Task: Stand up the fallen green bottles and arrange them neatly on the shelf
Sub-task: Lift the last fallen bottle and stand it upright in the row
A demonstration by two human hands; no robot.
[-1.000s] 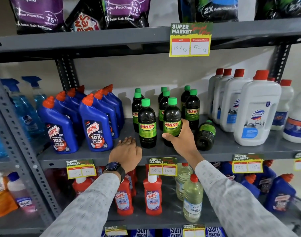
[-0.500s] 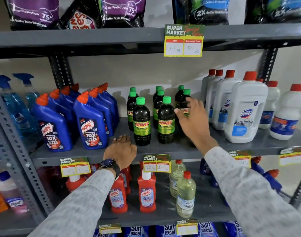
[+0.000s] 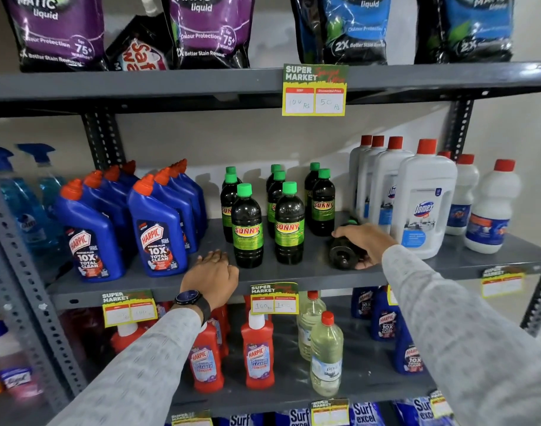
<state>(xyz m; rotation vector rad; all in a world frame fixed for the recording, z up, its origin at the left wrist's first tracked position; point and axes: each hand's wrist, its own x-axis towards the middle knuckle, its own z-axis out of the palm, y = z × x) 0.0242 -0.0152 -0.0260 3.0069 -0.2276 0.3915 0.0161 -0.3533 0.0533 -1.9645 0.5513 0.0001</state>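
A: Since half a second ago the right hand (image 3: pixel 366 242) has dropped from the upright bottles at the back down onto the fallen dark bottle with the green cap (image 3: pixel 344 252), which lies on its side.

B: Where is it lying exactly?

A: On the grey metal shelf (image 3: pixel 309 273), between the standing dark green-capped bottles labelled SUNNY (image 3: pixel 289 224) and the white red-capped Domex bottles (image 3: pixel 424 198). Its base faces the front edge and its cap points toward the back wall.

B: Is the hand gripping it?

A: Fingers curl over the top and the thumb sits low at the near side, so it looks closed around the body, likely to tip it upright.

B: And the other hand?

A: The left hand (image 3: pixel 212 276), with a dark watch at the wrist, rests flat and open on the shelf's front edge, holding nothing, just beside the front-left standing bottle. I judge it is bracing.

B: Why that gap on the right?

A: The third column seems to lack a front bottle; that spot probably awaits this one.
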